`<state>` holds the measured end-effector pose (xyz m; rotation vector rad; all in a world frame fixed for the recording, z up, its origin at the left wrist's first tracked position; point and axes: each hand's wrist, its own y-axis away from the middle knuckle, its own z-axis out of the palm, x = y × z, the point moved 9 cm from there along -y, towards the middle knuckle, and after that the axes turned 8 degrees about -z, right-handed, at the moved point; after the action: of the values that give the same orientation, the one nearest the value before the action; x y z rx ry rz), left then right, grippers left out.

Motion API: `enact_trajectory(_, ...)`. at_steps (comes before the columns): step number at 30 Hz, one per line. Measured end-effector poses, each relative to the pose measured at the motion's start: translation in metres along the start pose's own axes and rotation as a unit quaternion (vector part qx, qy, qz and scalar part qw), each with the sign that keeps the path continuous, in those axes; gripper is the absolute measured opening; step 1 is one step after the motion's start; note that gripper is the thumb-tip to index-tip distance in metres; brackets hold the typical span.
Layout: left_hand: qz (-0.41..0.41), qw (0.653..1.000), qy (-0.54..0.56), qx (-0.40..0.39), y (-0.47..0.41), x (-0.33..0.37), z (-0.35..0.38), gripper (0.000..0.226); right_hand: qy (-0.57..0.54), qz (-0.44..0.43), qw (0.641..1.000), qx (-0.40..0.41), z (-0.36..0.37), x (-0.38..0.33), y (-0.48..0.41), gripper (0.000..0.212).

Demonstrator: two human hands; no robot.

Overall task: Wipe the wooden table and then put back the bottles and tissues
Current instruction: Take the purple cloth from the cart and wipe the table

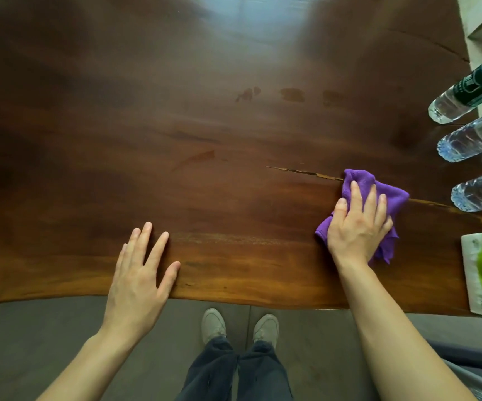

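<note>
Right hand (pixel 357 224) presses the purple cloth (pixel 390 195) flat near the counter's (pixel 234 175) right edge; left hand (pixel 138 273), grip open and empty, braces near the front edge.

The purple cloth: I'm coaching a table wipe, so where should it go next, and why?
Probably sweep the purple cloth left and away with the right hand, toward the smudges on the wooden table. They look unwiped, and the left hand lies flat, clear of that path.
</note>
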<state>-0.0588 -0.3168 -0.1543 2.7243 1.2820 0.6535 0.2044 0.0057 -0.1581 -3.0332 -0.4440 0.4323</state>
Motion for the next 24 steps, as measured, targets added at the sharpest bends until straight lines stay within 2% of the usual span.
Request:
enact_trajectory(9,0.001,1.000,-0.003,0.002,0.000,-0.001,0.002,0.063,-0.013,-0.179,0.981,-0.077,0.049,-0.155,-0.020,0.050)
enact_trajectory(13,0.002,1.000,-0.002,0.002,0.001,-0.001,0.003,0.063,-0.024,-0.278,0.955,-0.099,0.065,-0.226,-0.001,0.049)
enact_trajectory(17,-0.006,1.000,-0.002,0.005,0.000,-0.003,0.003,0.068,-0.053,-0.386,0.912,-0.128,0.078,-0.288,0.032,0.048)
enact_trajectory(20,-0.013,1.000,-0.004,0.003,-0.001,-0.005,0.003,0.074,-0.052,-0.447,0.880,-0.153,0.084,-0.308,0.065,0.048)
enact_trajectory(24,-0.018,1.000,0.001,-0.009,-0.001,-0.008,0.007,0.075,-0.062,-0.469,0.867,-0.157,0.072,-0.289,0.101,0.046)
